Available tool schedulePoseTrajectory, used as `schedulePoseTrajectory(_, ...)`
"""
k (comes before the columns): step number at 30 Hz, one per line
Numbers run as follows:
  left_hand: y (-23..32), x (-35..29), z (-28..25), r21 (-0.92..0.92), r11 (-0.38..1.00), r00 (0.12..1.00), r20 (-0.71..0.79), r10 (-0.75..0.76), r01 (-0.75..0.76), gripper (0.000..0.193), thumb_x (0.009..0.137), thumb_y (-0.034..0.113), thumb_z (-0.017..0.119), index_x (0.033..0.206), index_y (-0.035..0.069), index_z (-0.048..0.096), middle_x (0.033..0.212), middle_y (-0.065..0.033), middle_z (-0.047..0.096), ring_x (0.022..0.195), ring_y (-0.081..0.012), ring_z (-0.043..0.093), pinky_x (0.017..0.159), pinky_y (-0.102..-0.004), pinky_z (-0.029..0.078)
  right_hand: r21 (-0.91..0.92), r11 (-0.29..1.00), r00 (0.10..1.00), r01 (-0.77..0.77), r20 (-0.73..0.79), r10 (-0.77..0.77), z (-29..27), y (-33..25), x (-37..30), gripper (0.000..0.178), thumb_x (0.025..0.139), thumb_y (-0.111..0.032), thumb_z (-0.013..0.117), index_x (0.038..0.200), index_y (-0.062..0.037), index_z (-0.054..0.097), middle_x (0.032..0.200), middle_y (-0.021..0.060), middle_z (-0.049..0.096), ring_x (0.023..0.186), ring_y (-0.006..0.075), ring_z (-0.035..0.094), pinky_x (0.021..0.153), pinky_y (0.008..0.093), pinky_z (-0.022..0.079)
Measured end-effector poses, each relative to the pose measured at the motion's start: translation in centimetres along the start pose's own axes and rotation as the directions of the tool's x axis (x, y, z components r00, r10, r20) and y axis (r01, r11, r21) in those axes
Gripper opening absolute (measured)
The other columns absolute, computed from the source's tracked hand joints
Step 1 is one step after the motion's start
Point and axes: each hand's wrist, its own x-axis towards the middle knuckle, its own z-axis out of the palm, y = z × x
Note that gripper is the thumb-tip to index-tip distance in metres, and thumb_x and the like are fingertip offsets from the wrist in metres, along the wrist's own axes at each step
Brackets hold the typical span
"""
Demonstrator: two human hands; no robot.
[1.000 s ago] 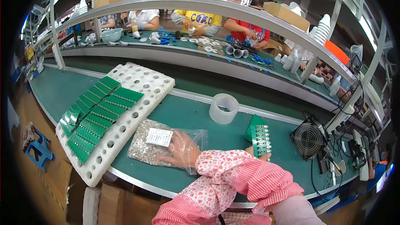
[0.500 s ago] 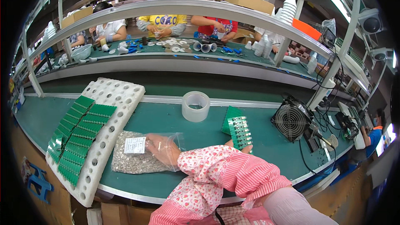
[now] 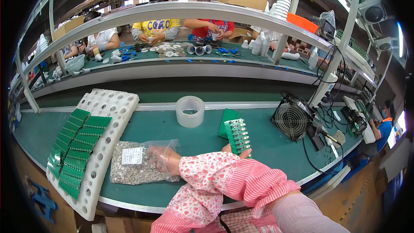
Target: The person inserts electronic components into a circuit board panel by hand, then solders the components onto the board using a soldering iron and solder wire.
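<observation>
My forearms cross, the right one above the left. My left hand (image 3: pixel 245 152) holds the lower end of a green circuit board panel (image 3: pixel 238 134) with a row of pale metal parts on it. Beside and behind this panel lies a second green panel (image 3: pixel 227 121). My right hand (image 3: pixel 160 157) reaches into the mouth of a clear plastic bag (image 3: pixel 129 173), full of small pale metallic parts and marked with a white label (image 3: pixel 133 155). Plastic and glare blur its fingers. A white foam board (image 3: pixel 113 123) at the left carries two rows of green circuit boards (image 3: pixel 82 146).
A clear tape roll (image 3: pixel 190 119) stands near the bench's far edge. To the right are a black fan (image 3: pixel 290 121), loose cables and a soldering iron (image 3: pixel 330 136). A metal frame (image 3: pixel 172 9) spans the far side. Beyond it, co-workers sit at another bench (image 3: pixel 142 56).
The whole view has shifted, so the bench things appear farther left. My right hand has changed its pose inside the bag. My left hand keeps its hold on the circuit board panel.
</observation>
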Motion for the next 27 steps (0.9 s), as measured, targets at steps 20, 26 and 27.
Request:
schedulePoseTrajectory(20,1.0,-0.2,0.1,0.079,0.993,0.995,-0.06,-0.081,0.086,0.029,0.088,0.011,0.078,0.112,0.001,0.065,0.095,-0.0092,0.072,0.083,-0.0159,0.07,0.073,-0.0325,0.056,0.144,0.99,0.976,-0.013,-0.212,0.044,-1.1,-0.7,-3.7,0.037,0.104,-0.041,0.052,0.109,-0.0058,0.061,0.074,0.001,0.048,0.049,0.0077,0.033,0.04,0.0245,0.022)
schedulePoseTrajectory(26,-0.1,0.6,-0.8,0.117,0.992,0.998,0.016,0.054,-0.055,0.025,0.088,0.009,0.077,0.108,-0.002,0.066,0.093,-0.0091,0.073,0.081,-0.0143,0.07,0.072,-0.0311,0.056,0.424,0.898,0.973,0.119,-0.231,-0.02,-1.3,-2.7,-8.1,0.033,0.106,-0.036,0.052,0.109,-0.0036,0.055,0.087,0.0019,0.049,0.051,0.0054,0.034,0.039,0.0212,0.022)
schedulePoseTrajectory(27,-0.4,0.8,-1.0,0.152,0.984,0.996,0.017,0.087,-0.089,0.026,0.088,0.011,0.079,0.108,0.0,0.067,0.092,-0.0079,0.073,0.08,-0.0136,0.07,0.073,-0.0319,0.056,0.465,0.876,0.98,0.132,-0.196,-0.043,-1.5,-3.0,-9.5,0.033,0.106,-0.035,0.052,0.109,-0.0031,0.054,0.087,0.0018,0.049,0.052,0.005,0.034,0.039,0.0204,0.023)
